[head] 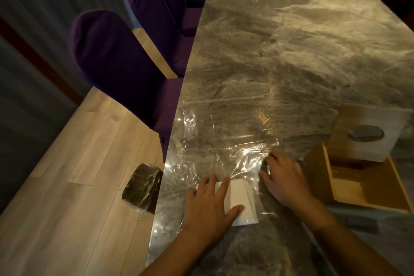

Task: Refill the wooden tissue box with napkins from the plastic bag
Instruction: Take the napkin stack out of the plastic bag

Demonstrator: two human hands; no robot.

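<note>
1. Two hands are seen: left hand (211, 205) is spread flat on one white napkin stack (243, 200) (inside one clear plastic bag (215, 141)).
2. Right hand (283, 178) is pressed open on the bag, beside one open wooden box (367, 188).

a clear plastic bag (215, 148) lies flat and crinkled on the marble table (291, 40). the left hand (210, 204) rests spread, palm down, on a white stack of napkins (243, 199) at the bag's near end. the right hand (284, 177) presses the plastic just beside it. to the right sits the open wooden tissue box (367, 188), its lid (369, 132) with an oval slot leaning across the far side. purple chairs (116, 63) line the table's left edge.
</note>
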